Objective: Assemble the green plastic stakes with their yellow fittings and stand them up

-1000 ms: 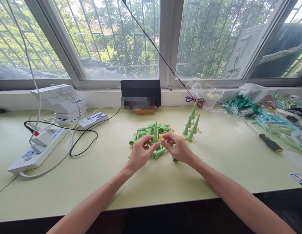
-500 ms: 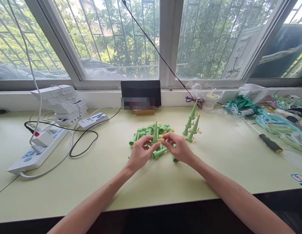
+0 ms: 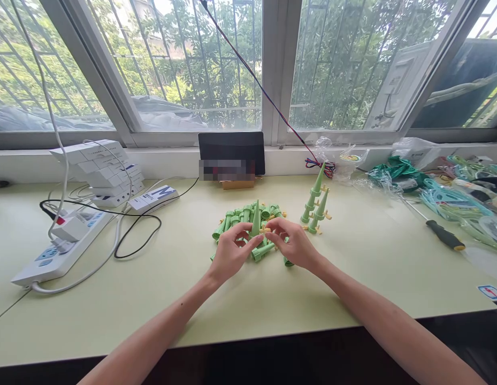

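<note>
A green plant watering spike (image 3: pixel 255 220) stands point up between my hands. My left hand (image 3: pixel 231 248) is closed around its lower part, thumb towards me. At the spike's side, the fingers of my right hand (image 3: pixel 293 241) are pinched on its small yellow valve (image 3: pixel 265 230), which they partly cover. Behind and beneath the hands lies a pile of green watering spikes (image 3: pixel 232 218) with yellow valves, partly hidden by my fingers. To the right, two upright stacks of nested spikes (image 3: pixel 310 206) stand on the table.
On the left are a white power strip (image 3: pixel 63 251), cables and a stack of white boxes (image 3: pixel 107 174). A dark screen (image 3: pixel 231 152) leans by the window. At the right lie a screwdriver (image 3: pixel 444 235) and bagged tubing (image 3: pixel 444 200). The pale table (image 3: pixel 248 315) ends near my forearms.
</note>
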### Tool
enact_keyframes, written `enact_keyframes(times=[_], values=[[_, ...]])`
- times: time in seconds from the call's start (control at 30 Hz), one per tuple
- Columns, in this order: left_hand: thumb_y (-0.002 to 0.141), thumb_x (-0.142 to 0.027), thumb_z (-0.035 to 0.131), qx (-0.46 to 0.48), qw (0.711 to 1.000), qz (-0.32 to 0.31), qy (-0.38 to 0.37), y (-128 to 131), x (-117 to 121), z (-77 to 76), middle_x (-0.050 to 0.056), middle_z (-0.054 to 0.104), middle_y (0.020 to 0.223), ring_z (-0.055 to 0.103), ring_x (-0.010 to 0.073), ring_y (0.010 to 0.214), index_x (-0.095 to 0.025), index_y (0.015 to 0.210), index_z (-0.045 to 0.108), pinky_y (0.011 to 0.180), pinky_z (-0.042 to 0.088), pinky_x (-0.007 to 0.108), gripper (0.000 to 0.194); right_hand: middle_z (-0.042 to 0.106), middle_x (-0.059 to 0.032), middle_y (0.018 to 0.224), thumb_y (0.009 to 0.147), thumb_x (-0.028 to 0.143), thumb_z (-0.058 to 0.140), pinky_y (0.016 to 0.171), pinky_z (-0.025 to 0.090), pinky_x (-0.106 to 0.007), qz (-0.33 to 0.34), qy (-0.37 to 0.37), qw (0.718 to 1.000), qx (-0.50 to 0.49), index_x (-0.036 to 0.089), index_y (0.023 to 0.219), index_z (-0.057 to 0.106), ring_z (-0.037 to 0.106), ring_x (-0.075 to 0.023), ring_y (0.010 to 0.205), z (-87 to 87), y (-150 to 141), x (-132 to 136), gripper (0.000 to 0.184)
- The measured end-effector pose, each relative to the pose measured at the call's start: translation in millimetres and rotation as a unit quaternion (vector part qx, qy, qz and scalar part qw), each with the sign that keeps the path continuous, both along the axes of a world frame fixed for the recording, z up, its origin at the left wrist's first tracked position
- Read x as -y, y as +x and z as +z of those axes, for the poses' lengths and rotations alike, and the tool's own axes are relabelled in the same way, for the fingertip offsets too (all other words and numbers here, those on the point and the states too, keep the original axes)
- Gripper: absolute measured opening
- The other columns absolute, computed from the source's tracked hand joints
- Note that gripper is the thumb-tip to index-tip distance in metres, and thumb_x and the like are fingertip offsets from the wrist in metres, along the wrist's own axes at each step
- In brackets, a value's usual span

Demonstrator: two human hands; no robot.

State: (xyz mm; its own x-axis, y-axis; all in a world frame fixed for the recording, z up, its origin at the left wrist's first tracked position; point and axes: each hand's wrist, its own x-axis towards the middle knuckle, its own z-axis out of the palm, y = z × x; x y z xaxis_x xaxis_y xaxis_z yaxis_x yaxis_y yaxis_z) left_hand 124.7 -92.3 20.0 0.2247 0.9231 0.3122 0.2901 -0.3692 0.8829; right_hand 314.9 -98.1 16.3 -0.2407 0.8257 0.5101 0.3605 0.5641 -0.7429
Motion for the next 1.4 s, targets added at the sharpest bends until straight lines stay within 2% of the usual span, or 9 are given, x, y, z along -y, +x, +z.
enact_keyframes(times=[0.1,0.23,0.5,0.57,0.73,0.9,1.1,1.23,1.4], values=[[0.079,-0.045,0.071,-0.002,1.000,0.003,0.001,0,0,0.8,0.004,0.064,0.087,0.059,0.0151,0.072,-0.018,0.096,0.066,0.056,0.052,0.024,0.032,0.065,-0.0052,0.089,0.093,0.037,0.055,0.058,0.049,-0.027,-0.001,0.008,1.000,-0.003,0.020,0.095,0.058,0.057,-0.0144,0.067,0.5,-1,1,0.018],[0.080,-0.045,0.069,-0.003,1.000,-0.007,0.001,0,2,3.2,0.004,0.064,0.086,0.060,0.0158,0.073,-0.018,0.095,0.067,0.060,0.054,0.026,0.031,0.063,-0.0037,0.080,0.095,0.037,0.052,0.058,0.048,-0.027,0.003,0.008,1.000,0.002,0.020,0.092,0.058,0.057,-0.0154,0.068,0.4,-1,0,0.018],[0.079,-0.045,0.070,-0.009,1.000,-0.003,0.015,0,2,2.6,0.003,0.062,0.082,0.059,0.0157,0.073,-0.019,0.094,0.067,0.061,0.055,0.026,0.029,0.060,-0.0009,0.067,0.099,0.040,0.044,0.056,0.042,-0.026,0.015,0.003,0.999,0.031,0.020,0.080,0.058,0.051,-0.0134,0.058,-1.5,1,-1,0.031],[0.079,-0.044,0.070,-0.006,1.000,-0.003,0.011,0,1,2.3,0.003,0.062,0.083,0.059,0.0157,0.073,-0.019,0.094,0.066,0.061,0.055,0.026,0.029,0.060,-0.0012,0.068,0.099,0.040,0.046,0.056,0.044,-0.026,0.012,-0.001,1.000,0.024,0.020,0.084,0.059,0.053,-0.0137,0.060,-0.7,1,-1,0.028],[0.081,-0.044,0.069,0.002,1.000,-0.009,-0.003,0,1,2.8,0.004,0.063,0.087,0.059,0.0163,0.076,-0.019,0.097,0.066,0.062,0.055,0.026,0.030,0.064,-0.0047,0.087,0.094,0.038,0.054,0.056,0.048,-0.026,0.003,0.005,1.000,-0.005,0.020,0.095,0.057,0.056,-0.0136,0.063,1.3,0,1,0.018],[0.081,-0.042,0.069,0.012,1.000,-0.020,-0.006,1,3,4.6,0.004,0.063,0.089,0.059,0.0164,0.079,-0.019,0.096,0.066,0.064,0.055,0.026,0.028,0.064,-0.0041,0.086,0.094,0.036,0.053,0.058,0.049,-0.026,0.002,0.015,1.000,-0.001,0.020,0.093,0.058,0.057,-0.0138,0.065,-0.2,0,0,0.016],[0.084,-0.039,0.067,0.047,0.995,-0.080,-0.038,1,5,8.9,0.005,0.064,0.094,0.058,0.0148,0.078,-0.020,0.100,0.066,0.057,0.049,0.021,0.025,0.064,-0.0033,0.080,0.094,0.030,0.053,0.059,0.049,-0.026,0.018,0.004,1.000,-0.001,0.019,0.092,0.059,0.058,-0.0145,0.068,0.1,-1,0,0.013],[0.083,-0.038,0.068,0.062,0.991,-0.097,-0.066,1,7,11.9,0.004,0.063,0.090,0.053,0.0124,0.071,-0.020,0.100,0.066,0.048,0.040,0.018,0.025,0.062,-0.0018,0.073,0.094,0.031,0.053,0.057,0.047,-0.025,0.028,0.003,1.000,0.000,0.019,0.090,0.059,0.056,-0.0139,0.064,0.2,0,0,0.014],[0.082,-0.038,0.070,0.090,0.985,-0.108,-0.101,1,6,12.4,0.005,0.063,0.095,0.051,0.0119,0.070,-0.019,0.097,0.066,0.047,0.039,0.019,0.025,0.062,-0.0017,0.074,0.094,0.031,0.053,0.056,0.045,-0.025,0.041,-0.005,0.999,-0.002,0.019,0.087,0.058,0.051,-0.0121,0.058,-1.0,0,0,0.015]])
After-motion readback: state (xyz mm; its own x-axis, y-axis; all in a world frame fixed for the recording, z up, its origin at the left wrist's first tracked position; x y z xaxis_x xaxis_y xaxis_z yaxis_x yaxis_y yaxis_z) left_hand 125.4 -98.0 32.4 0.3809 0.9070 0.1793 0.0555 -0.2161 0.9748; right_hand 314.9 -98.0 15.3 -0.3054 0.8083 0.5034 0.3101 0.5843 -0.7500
